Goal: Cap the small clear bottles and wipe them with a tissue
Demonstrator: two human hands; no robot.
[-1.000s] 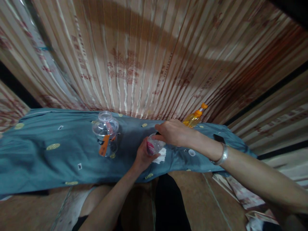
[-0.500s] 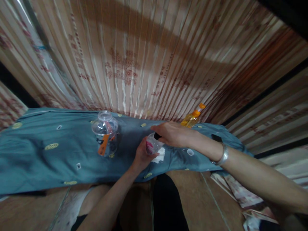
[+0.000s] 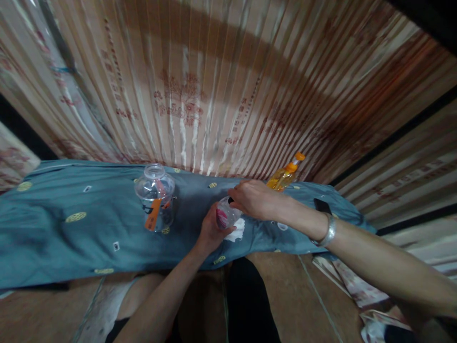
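Observation:
A clear plastic bottle (image 3: 227,213) with a pink label is tilted in the middle of the cloth-covered surface. My left hand (image 3: 210,229) is wrapped round its body. My right hand (image 3: 252,199) is closed over the bottle's black cap (image 3: 231,201), which shows only in part between the fingers. Under the bottle lies a white tissue (image 3: 237,231). To the left stands a large clear plastic jar (image 3: 154,195) with an orange label and an uncovered mouth. Behind my right hand is a bottle of yellow liquid (image 3: 282,178) with an orange top.
A teal patterned cloth (image 3: 96,228) covers the long surface. At its right lie a dark phone-like object (image 3: 322,206) and a small round white piece (image 3: 282,226), partly behind my right forearm. A pleated curtain (image 3: 185,95) hangs along the back edge.
My right hand has turned slightly at the cap, with its fingers curled closer and less of the cap showing. My left hand and the bottle stay in place.

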